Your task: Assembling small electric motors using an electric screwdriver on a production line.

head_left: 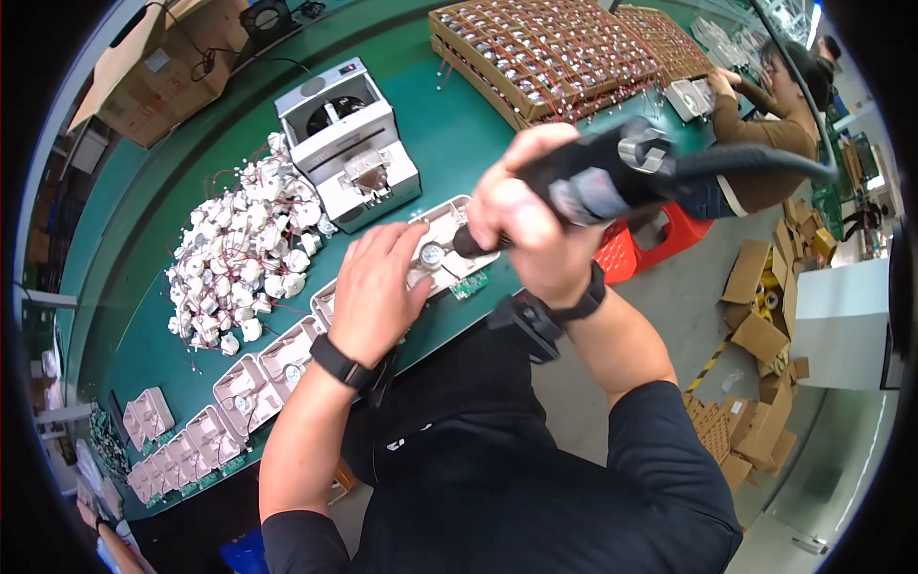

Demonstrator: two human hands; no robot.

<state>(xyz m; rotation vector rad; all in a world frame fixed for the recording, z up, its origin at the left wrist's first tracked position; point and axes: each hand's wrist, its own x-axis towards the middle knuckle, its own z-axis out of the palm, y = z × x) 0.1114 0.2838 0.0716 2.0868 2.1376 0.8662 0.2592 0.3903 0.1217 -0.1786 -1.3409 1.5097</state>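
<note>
My right hand (537, 225) is wrapped round a black electric screwdriver (588, 182), whose thick cable runs off to the right. The driver's tip points down at the right part of a light grey plastic housing (457, 212) on the bench. Inside the housing sits a small round metallic part (431, 254). My left hand (371, 292) lies over the housing's left part with its fingers stretched out, hiding what is beneath. A green circuit board (470, 284) lies at the housing's near edge.
Beyond my left hand are a heap of white wired parts (244, 253) and a grey machine (354, 153). More housings (251, 390) line the bench's near edge leftward. Wired parts fill a cardboard tray (555, 57). A red stool (660, 247) and another person (775, 134) are at right.
</note>
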